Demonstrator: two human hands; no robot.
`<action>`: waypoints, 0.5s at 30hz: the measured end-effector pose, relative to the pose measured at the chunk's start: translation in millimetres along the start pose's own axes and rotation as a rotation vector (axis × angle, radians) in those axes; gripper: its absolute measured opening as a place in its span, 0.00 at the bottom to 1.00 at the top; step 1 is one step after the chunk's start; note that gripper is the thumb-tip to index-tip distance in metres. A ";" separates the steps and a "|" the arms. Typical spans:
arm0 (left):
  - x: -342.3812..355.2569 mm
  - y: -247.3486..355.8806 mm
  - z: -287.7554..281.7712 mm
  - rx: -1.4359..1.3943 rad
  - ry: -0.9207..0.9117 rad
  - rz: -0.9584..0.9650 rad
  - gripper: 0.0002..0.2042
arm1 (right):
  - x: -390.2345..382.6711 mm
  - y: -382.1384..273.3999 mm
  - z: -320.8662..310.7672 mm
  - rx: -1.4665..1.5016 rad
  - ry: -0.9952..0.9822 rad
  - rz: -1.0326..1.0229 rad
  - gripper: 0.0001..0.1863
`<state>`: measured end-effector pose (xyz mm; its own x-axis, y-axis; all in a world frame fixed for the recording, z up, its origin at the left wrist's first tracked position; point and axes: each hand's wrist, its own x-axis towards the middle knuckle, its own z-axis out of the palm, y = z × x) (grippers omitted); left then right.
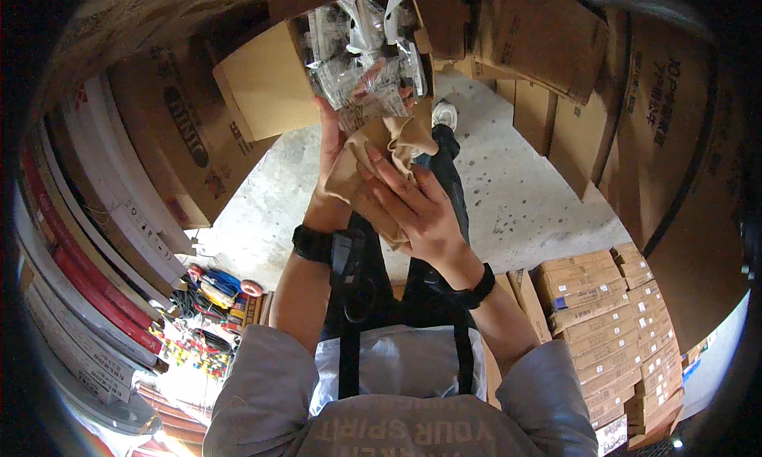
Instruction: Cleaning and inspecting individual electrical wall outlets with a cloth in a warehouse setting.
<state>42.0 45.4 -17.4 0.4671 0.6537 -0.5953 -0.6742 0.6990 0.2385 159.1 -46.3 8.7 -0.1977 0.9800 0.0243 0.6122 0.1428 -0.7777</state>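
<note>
My left hand (329, 151) reaches up at the near side of the open cardboard box (258, 92). Its thumb and fingertips curl around a clear plastic packet (361, 100) with a printed label. Crumpled tan material (353, 167), like soft paper or thin cloth, lies over that palm and wrist. My right hand (417, 211) presses on the tan material from the right, fingers bent over it. Part of its grip is hidden by the folds. More clear plastic packets (361, 24) fill the box; what they contain is hard to make out.
Large cardboard cartons (655, 132) stand along the right and others (171, 124) on the left. Small stacked boxes (603, 314) are at the lower right. Coloured cables and tape rolls (210, 298) lie at the lower left. Speckled grey floor (516, 195) shows between.
</note>
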 end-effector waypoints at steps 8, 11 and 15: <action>6.5 -2.1 4.7 0.003 -0.016 0.005 0.42 | 11.4 2.0 -5.6 0.048 0.076 0.031 0.24; 3.9 1.2 5.1 0.079 -0.020 0.010 0.42 | 15.3 2.9 -11.1 0.012 0.052 0.074 0.27; 2.8 -2.0 4.9 -0.003 -0.026 0.002 0.41 | 10.7 2.6 -6.8 0.014 0.042 0.007 0.32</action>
<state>47.5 47.2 -15.8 0.4808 0.6623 -0.5746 -0.6768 0.6970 0.2370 163.7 -34.4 11.2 -0.1610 0.9859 0.0451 0.6029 0.1345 -0.7864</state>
